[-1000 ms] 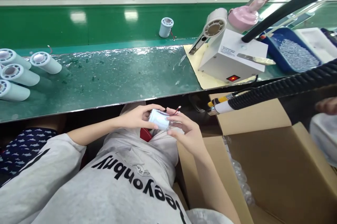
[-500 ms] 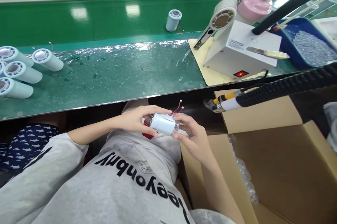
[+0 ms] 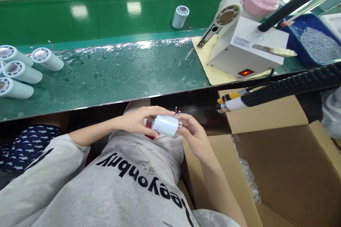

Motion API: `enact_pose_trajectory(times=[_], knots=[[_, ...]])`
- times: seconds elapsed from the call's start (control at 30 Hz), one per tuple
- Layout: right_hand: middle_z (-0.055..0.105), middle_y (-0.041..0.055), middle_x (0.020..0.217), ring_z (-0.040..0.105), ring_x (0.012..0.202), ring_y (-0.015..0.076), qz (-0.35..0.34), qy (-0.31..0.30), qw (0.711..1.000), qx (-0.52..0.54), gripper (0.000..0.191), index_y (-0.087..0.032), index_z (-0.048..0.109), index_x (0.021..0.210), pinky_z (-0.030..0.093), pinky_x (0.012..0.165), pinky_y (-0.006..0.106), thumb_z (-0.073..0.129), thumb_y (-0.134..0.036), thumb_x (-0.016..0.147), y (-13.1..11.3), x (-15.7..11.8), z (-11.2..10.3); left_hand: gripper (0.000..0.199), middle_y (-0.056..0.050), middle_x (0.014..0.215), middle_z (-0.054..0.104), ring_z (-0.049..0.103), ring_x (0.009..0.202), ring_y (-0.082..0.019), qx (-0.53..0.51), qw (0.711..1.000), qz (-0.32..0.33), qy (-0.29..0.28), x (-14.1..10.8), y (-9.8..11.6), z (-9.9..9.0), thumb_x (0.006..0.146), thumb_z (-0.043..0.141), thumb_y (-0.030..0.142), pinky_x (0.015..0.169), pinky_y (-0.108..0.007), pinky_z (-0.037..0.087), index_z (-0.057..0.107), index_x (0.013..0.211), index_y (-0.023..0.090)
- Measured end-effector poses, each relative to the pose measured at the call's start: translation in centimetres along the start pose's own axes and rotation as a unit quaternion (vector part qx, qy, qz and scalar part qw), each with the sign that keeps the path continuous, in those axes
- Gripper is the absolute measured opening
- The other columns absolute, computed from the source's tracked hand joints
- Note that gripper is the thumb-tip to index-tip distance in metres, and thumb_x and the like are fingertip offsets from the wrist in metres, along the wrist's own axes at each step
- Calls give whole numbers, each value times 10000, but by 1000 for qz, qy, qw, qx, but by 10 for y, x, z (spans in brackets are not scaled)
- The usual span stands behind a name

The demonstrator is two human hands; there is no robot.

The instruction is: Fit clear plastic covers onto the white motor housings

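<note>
Over my lap, both hands hold a light blue cylinder (image 3: 165, 125) lying on its side. My left hand (image 3: 138, 119) grips its left part, fingers along the top and thumb on the near side. At the right end, my right hand (image 3: 194, 131) has its fingers and thumb round a clear plastic piece (image 3: 179, 128). Thin wires (image 3: 176, 110) with small white connectors stick up behind the cylinder, by my right fingertips.
Several similar cylinders (image 3: 23, 72) lie at the bench's left. Another stands on the green belt (image 3: 114, 17). To the right are a white box-shaped device (image 3: 247, 47), a blue tray (image 3: 295, 47), a ribbed hose (image 3: 287, 85) and an open carton (image 3: 285, 170).
The cylinder has turned a little in my hands, and its wires have shifted left and lower. My right fingers have moved slightly. The cylinder on the belt sits further right.
</note>
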State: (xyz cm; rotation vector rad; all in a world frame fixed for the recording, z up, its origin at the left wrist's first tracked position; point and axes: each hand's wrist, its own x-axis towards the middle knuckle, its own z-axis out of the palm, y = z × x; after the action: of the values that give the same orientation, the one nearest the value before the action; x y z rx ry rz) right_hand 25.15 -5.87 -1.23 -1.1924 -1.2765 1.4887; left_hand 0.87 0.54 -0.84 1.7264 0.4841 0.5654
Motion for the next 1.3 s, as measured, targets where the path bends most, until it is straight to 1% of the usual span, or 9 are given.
enact_pose_trajectory(times=[0.13,0.33,0.63,0.8,0.93,1.03,1.1,1.2,1.3], knots=[[675,14,841,650,687,150,43,11,999,23,514,-234,641,1033,593,578,255,729,-696,826,2,3,4,714,-121,1513,578,557,1384,-311,1,1000,-9,-4,0,-2,-1,804,837,357,1117,-450,492,575,1466,302],[607,-19,780,642,569,140,116,26,988,94,585,-216,600,931,627,491,292,744,-753,749,5,6,10,717,-120,1516,576,551,1389,-311,0,1000,-2,-10,-1,-1,-1,807,831,319,1131,-452,481,568,1474,302],[647,-13,567,612,380,166,210,-22,968,134,628,-213,526,903,431,300,216,631,-816,762,3,10,17,740,-127,1537,559,530,1424,-308,14,999,50,-7,-2,-7,1,808,837,297,1179,-476,442,551,1491,313],[661,19,537,533,326,125,270,-54,946,170,648,-186,577,914,336,277,179,605,-821,786,1,11,18,701,-129,1521,566,552,1395,-313,10,998,55,4,-2,-9,3,807,836,293,1093,-448,518,579,1459,328],[647,57,538,511,335,107,296,-120,933,167,734,-159,619,783,306,272,176,513,-885,798,6,8,14,617,-131,1422,619,601,1307,-297,0,1000,-1,18,-3,3,7,819,802,293,922,-347,593,615,1407,281],[677,52,609,608,425,164,200,-56,976,65,605,-180,628,872,456,344,239,465,-761,925,13,2,10,633,-132,1411,601,639,1213,-268,-36,996,-69,39,-4,11,10,820,791,325,830,-297,606,587,1415,260],[769,101,922,757,753,235,28,35,996,-72,340,-208,625,1055,629,592,332,551,-532,982,16,-3,6,663,-132,1390,600,671,1113,-234,-71,991,-100,54,-5,12,12,812,801,347,811,-290,608,568,1426,253],[599,117,1471,625,1314,289,-236,42,941,-240,309,-289,599,1251,574,1036,502,622,-213,952,16,-9,-1,706,-111,1253,671,707,947,-191,-102,985,-128,52,-7,11,13,814,810,367,770,-283,600,538,1455,250],[590,77,1498,588,1366,286,-300,-27,916,-264,412,-355,615,1311,524,1112,526,660,-161,949,13,-13,-6,748,-99,1154,723,730,872,-191,-114,983,-140,27,-6,10,11,838,795,396,742,-291,596,492,1505,246]])
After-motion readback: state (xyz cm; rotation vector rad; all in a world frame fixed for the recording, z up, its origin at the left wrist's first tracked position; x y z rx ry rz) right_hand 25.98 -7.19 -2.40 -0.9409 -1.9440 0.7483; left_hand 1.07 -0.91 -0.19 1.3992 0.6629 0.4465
